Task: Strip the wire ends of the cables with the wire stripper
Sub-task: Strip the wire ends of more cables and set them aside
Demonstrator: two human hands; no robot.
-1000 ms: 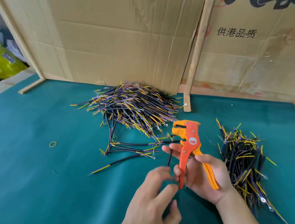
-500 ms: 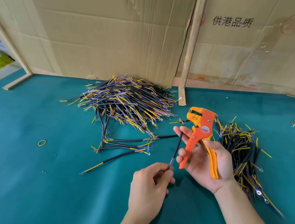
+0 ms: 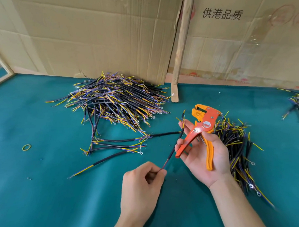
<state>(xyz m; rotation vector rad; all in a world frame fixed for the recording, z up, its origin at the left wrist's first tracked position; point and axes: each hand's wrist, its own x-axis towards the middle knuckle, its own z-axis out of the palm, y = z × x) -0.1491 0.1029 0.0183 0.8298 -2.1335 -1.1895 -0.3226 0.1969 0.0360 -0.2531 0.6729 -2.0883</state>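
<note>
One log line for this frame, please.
left hand: pinches cable end | right hand: holds stripper | cable outside stripper

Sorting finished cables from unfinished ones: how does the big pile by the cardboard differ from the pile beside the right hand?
The pile by the cardboard is broader, its cables lying mostly sideways; the pile beside the right hand is narrower, its cables running toward the viewer. Both hold black cables with yellow and purple wire ends.

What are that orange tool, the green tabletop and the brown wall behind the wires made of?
The wire stripper looks like painted metal at the head, scuffed and showing screws, with handles that seem plastic-coated. The tabletop looks like a matte teal cloth or felt mat; it shows no shine. The wall is plainly corrugated cardboard, brown, creased and folded, with a wooden strip leaning against it.
</note>
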